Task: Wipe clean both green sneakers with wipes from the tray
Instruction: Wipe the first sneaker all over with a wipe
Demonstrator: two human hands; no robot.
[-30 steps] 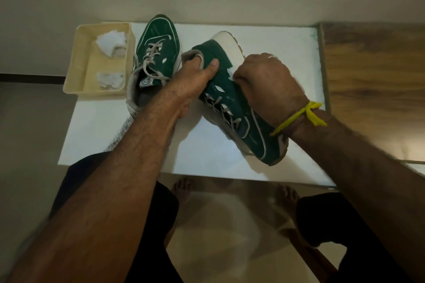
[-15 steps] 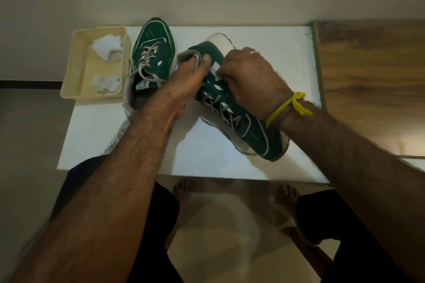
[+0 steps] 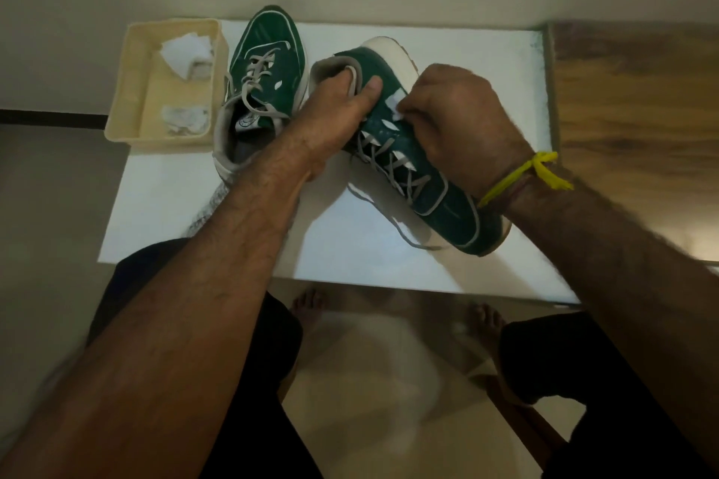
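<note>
Over the last second the right hand [image 3: 455, 124] had slid from the heel side of the held sneaker [image 3: 404, 152] toward its middle, carrying the wipe [image 3: 395, 107] along the green upper. The left thumb, which had lain flat across the collar, had shifted slightly but kept its grip. The sneaker itself had barely changed its tilt, heel raised and away from the person, toe down and toward them on the white counter [image 3: 350, 245].

The left hand [image 3: 338, 109] reached in from the lower left, its forearm crossing in front of the second sneaker [image 3: 264, 70]. Its fingers were curled into the shoe's opening, with the thumb pressed on the outside of the collar, so the rim was pinched between them. The right hand came in from the right, knuckles up, fingers bunched together and curled down onto the small white wipe, pressing it against the sneaker's side just above the laces. Only a corner of the wipe showed beyond the fingertips. A yellow thread [image 3: 533, 171] was tied round the right wrist.

The second sneaker stood flat on the counter, toe pointing away, just beside the cream tray [image 3: 124, 89] at the far left corner. Two crumpled wipes lay in the tray, one at the far end [image 3: 186, 54] and one at the near end [image 3: 185, 119], apart from each other.
</note>
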